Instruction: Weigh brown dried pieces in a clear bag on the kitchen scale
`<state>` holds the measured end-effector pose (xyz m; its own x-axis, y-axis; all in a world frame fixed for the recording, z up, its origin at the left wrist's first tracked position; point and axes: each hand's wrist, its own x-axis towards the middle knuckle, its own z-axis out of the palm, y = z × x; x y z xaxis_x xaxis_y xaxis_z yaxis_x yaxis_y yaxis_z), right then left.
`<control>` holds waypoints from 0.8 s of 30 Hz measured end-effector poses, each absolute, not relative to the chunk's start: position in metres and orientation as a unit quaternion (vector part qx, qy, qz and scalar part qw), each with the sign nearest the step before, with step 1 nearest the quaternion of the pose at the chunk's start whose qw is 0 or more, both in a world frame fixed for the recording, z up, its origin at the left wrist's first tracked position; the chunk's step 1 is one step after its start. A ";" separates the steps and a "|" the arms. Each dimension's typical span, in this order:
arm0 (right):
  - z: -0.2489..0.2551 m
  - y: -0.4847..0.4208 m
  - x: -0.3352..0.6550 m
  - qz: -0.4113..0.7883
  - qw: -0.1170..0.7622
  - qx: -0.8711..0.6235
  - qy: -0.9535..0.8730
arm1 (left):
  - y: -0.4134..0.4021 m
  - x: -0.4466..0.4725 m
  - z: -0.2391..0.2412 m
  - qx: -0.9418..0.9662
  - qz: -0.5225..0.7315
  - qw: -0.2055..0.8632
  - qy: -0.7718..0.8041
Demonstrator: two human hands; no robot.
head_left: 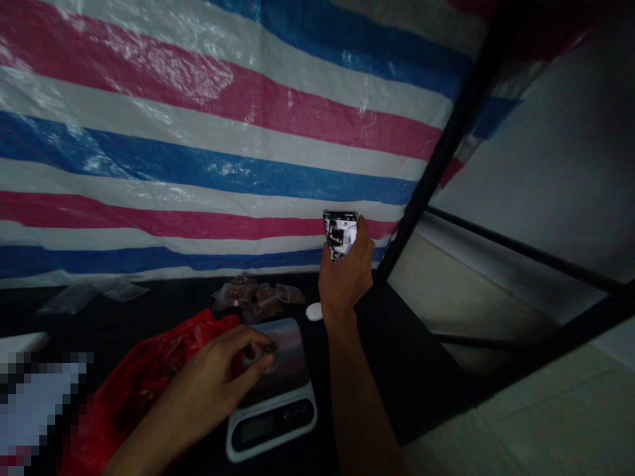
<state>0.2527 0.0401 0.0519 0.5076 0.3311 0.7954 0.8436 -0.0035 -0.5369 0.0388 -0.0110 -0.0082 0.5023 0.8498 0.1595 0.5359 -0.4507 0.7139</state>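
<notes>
My left hand [215, 373] reaches over a kitchen scale [292, 360] with a metal plate and a white front. Its thumb and forefinger pinch a small dark brown piece [269, 346], too small to name. The scale's display is dark, with no reading I can make out. Farther off, my right hand [344, 284] grips a smartphone [339, 233] upright, its lit screen facing me with a picture of people on it. A red plastic bag [196, 334] lies beside the scale, partly behind my left forearm, with dark pieces inside.
Several clear bags of brown pieces [255, 301] lie behind the scale, near a white round object [314, 311]. Flat clear bags [74, 297] rest at the back left. A striped plastic sheet [198, 145] hangs behind the black table [370, 370]. Black frame bars [446, 142] stand at right.
</notes>
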 end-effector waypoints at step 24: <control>0.050 0.044 0.245 -0.187 0.554 -0.672 -0.454 | -0.012 0.033 -0.013 0.818 0.271 0.294 0.414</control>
